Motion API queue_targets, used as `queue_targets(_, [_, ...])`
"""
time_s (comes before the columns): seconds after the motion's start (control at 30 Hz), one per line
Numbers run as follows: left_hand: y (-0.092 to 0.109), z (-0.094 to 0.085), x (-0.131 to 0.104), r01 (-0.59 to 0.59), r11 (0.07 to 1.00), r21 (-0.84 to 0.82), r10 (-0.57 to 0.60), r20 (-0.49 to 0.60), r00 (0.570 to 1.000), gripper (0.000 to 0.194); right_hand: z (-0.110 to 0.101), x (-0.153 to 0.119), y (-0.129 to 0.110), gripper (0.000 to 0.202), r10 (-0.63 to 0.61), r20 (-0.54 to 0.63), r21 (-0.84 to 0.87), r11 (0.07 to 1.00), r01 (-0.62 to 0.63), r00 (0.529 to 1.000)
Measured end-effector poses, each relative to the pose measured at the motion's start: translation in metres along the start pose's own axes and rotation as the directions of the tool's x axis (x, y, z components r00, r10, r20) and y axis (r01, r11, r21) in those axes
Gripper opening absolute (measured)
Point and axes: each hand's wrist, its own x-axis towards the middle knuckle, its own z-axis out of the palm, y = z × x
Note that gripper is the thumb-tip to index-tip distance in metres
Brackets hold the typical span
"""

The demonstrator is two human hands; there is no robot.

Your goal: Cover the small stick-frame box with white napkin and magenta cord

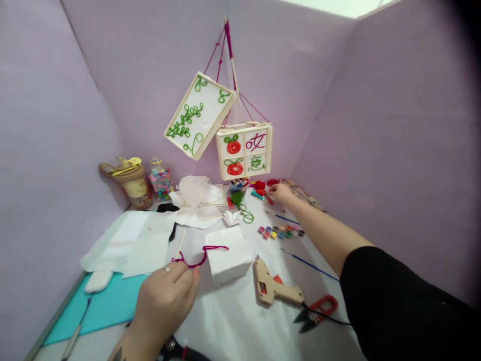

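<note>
My left hand rests near the table's front and pinches one end of a magenta fuzzy wire that curls over a white foam block. A thin wooden stick lies just beyond that hand. My right hand reaches far back to a pile of red and coloured craft bits, fingers closed on a small piece I cannot make out. Two stick-framed paper panels hang above: one with green vines, one with red fruit and characters.
A beige glue gun and red-handled snips lie at front right. A paint-pot strip, blue brushes, white paper sheets, crumpled tissue, a bead jar and a lidded cup stand around. Lilac walls enclose the table.
</note>
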Motion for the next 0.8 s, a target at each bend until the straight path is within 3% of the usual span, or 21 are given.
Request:
queue_targets(0.17, [-0.004,0.004,-0.003,0.017,1.0,0.019,-0.017,0.026,1.0,0.034,0.027,0.014,-0.04,0.027,-0.117,0.019,0.018,0.993,0.117,0.993])
queue_targets(0.27, [-0.007,0.005,-0.005,0.043,0.998,0.039,-0.044,0.034,0.998,0.033,0.035,0.017,-0.048,0.028,-0.152,0.055,0.001,0.988,0.153,0.987])
queue_targets(0.4, [-0.01,0.004,-0.007,0.045,0.998,0.041,-0.046,0.04,0.998,0.033,0.032,0.015,-0.032,0.023,-0.175,0.149,-0.04,0.982,0.182,0.973])
queue_targets(0.6, [-0.012,0.001,-0.006,0.067,0.997,0.038,-0.068,0.023,0.997,0.035,0.009,0.0,0.002,0.022,-0.21,0.197,-0.043,0.974,0.222,0.958])
queue_targets(0.8, [-0.009,0.001,-0.006,0.054,0.998,0.041,-0.055,0.029,0.998,0.035,0.001,-0.025,0.002,0.02,-0.275,0.302,-0.046,0.952,0.302,0.913])
